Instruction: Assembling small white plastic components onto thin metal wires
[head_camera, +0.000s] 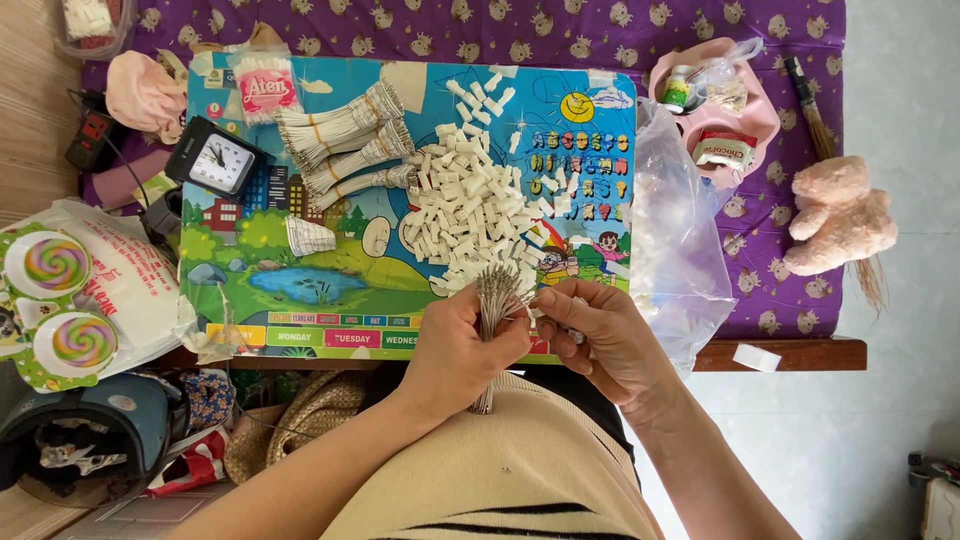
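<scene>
A single head-worn camera looks steeply down, close over the person's lap and a colourful table (300, 290).

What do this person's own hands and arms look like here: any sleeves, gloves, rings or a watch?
Both hands are bare: no gloves on the left hand or the right hand, and no rings or watch show. Both forearms are uncovered as far as the picture edge, so no sleeves are visible. The torso below wears a cream knitted top with dark stripes near the bottom edge.

White paper pieces (470, 205) lie on a bright cartoon mat (300, 285) — blue, green, yellow. The cloth (560, 35) beneath is purple with small animal prints — the plush toy (838, 215) pink.
</scene>
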